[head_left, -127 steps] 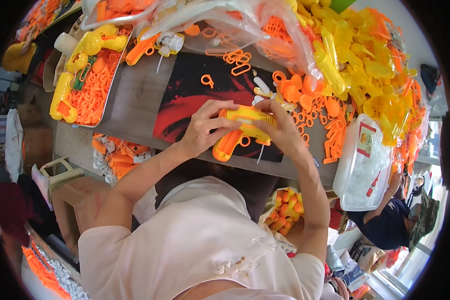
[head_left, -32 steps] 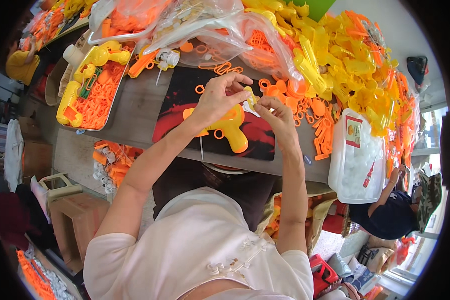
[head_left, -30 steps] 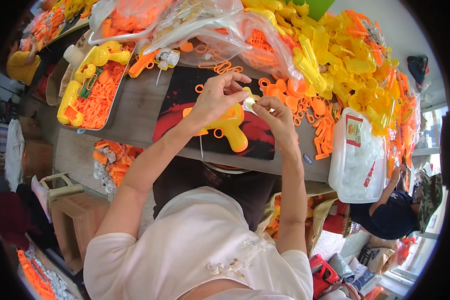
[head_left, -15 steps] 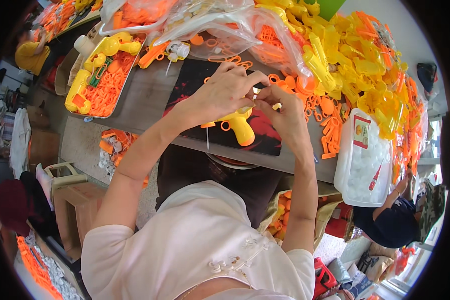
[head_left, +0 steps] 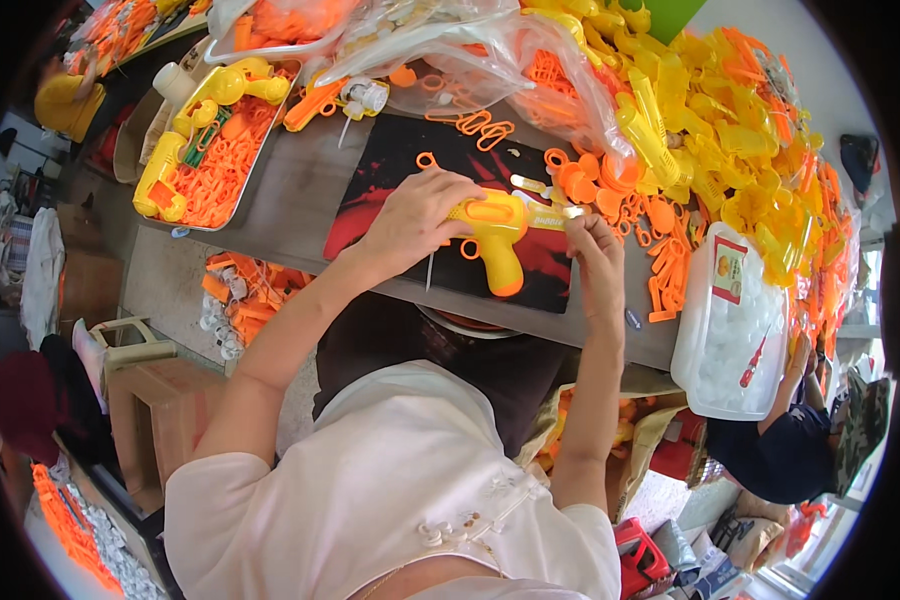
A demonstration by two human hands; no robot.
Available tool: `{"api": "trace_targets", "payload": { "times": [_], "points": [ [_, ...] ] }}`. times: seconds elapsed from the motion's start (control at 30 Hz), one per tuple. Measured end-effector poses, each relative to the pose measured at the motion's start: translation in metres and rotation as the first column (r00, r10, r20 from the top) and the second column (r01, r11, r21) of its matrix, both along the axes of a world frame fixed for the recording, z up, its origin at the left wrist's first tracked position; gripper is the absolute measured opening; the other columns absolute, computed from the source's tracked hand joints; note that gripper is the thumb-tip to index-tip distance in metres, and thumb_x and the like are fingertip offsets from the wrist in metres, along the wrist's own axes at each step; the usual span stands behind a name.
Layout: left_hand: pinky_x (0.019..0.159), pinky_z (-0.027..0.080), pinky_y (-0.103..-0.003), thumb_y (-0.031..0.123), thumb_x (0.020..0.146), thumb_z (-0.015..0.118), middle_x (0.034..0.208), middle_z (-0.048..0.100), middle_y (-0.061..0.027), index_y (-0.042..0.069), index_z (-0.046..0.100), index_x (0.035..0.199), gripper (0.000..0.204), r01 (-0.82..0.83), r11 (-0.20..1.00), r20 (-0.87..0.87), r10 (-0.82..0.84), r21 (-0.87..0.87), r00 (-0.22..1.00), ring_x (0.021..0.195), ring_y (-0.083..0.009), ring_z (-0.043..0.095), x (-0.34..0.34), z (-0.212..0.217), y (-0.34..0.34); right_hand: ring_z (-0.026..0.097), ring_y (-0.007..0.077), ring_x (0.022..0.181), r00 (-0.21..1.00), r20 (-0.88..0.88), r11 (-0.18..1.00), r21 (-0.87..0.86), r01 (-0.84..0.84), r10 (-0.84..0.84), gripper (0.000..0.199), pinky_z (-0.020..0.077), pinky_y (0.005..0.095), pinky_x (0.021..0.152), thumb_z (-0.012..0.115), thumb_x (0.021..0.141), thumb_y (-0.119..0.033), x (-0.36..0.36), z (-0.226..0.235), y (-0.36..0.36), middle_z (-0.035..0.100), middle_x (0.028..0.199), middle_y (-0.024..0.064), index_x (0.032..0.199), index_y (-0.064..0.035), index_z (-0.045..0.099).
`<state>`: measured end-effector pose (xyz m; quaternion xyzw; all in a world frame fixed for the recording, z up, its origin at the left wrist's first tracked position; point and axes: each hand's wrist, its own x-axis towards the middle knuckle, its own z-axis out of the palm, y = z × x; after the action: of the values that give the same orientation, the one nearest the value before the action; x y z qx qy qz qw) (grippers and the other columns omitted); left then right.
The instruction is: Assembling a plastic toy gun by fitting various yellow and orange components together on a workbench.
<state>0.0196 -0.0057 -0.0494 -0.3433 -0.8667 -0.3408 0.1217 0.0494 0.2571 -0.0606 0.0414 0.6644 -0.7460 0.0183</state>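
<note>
A yellow toy gun [head_left: 503,262] with an orange inset lies sideways over the dark red-and-black mat [head_left: 380,150], its handle toward me. My left hand [head_left: 420,215] is closed around its rear end. From its front, a clear tube [head_left: 546,217] points right. At the tube's tip, my right hand [head_left: 595,245] is closed in a pinch by a small white piece [head_left: 573,212]; the fingertips partly hide it. Another short pale yellow-and-white tube [head_left: 530,184] rests on the mat just beyond. Orange rings [head_left: 485,130] lie at the mat's far edge.
Loose orange parts [head_left: 665,265] and a heap of yellow shells [head_left: 730,130] cover the right side. A white tub [head_left: 705,385] holds translucent pieces. At left stands a tray [head_left: 232,205] of orange parts; plastic bags [head_left: 430,60] lie at the back. Another person's arm [head_left: 785,385] shows at far right.
My hands were together over the toy gun and have moved apart. The left now grips its rear; the right has moved right and down to the tube's tip. The gun's body and tube now show.
</note>
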Motion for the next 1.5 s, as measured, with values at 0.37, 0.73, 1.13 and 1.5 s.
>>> {"api": "trace_targets", "payload": {
  "times": [0.37, 0.73, 1.13, 1.5],
  "points": [
    [0.089, 0.045, -0.036, 0.02, 0.077, 0.075, 0.099, 0.065, -0.0035, 0.007, 0.067, 0.094, 0.023, 0.002, 0.996, -0.006, -0.001, 0.091, 1.0, 0.096, -0.0224, 0.061, -0.011, -0.008, 0.003, 0.041, 0.003, 0.068, 0.989, -0.005, 0.985, -0.086, 0.148, -0.149, 0.01, 0.0316, 0.0188, 0.066, 0.065, 0.088, -0.011, 0.009, -0.008, -0.017, 0.049, 0.074, -0.0065, 0.081, -0.0099, 0.057],
    [0.089, 0.043, -0.038, 0.02, 0.076, 0.076, 0.099, 0.064, -0.0028, 0.008, 0.066, 0.095, 0.025, 0.016, 0.983, -0.027, -0.011, 0.185, 1.0, 0.095, -0.0226, 0.058, -0.012, -0.02, 0.002, 0.042, 0.0024, 0.066, 0.989, 0.025, 0.989, 0.0, 0.149, -0.149, 0.011, 0.0323, 0.0174, 0.058, 0.066, 0.088, -0.012, 0.001, -0.014, -0.052, 0.05, 0.075, -0.006, 0.081, -0.0076, 0.059],
    [0.089, 0.042, -0.037, 0.02, 0.076, 0.077, 0.099, 0.063, -0.0012, 0.009, 0.064, 0.09, 0.022, -0.015, 0.983, 0.012, 0.013, 0.183, 1.0, 0.096, -0.0227, 0.058, -0.009, -0.018, 0.007, 0.041, 0.0042, 0.072, 0.991, -0.131, 0.906, 0.421, 0.051, 0.006, 0.018, 0.0341, 0.0205, 0.063, 0.071, 0.085, -0.013, -0.004, -0.003, -0.046, 0.044, 0.084, -0.0024, 0.081, -0.0035, 0.056],
    [0.088, 0.046, -0.036, 0.014, 0.074, 0.079, 0.103, 0.063, -0.0044, 0.006, 0.066, 0.092, 0.023, -0.07, 0.977, 0.116, 0.047, 0.203, 0.992, 0.098, -0.0234, 0.058, -0.006, -0.02, 0.006, 0.053, 0.0236, 0.098, 0.768, -0.502, 0.524, 0.811, 0.258, 0.398, 0.032, 0.0429, 0.0365, 0.087, 0.071, 0.075, 0.0, 0.0, 0.009, -0.045, 0.052, 0.115, 0.0091, 0.104, -0.0135, 0.073]
  ]
}}
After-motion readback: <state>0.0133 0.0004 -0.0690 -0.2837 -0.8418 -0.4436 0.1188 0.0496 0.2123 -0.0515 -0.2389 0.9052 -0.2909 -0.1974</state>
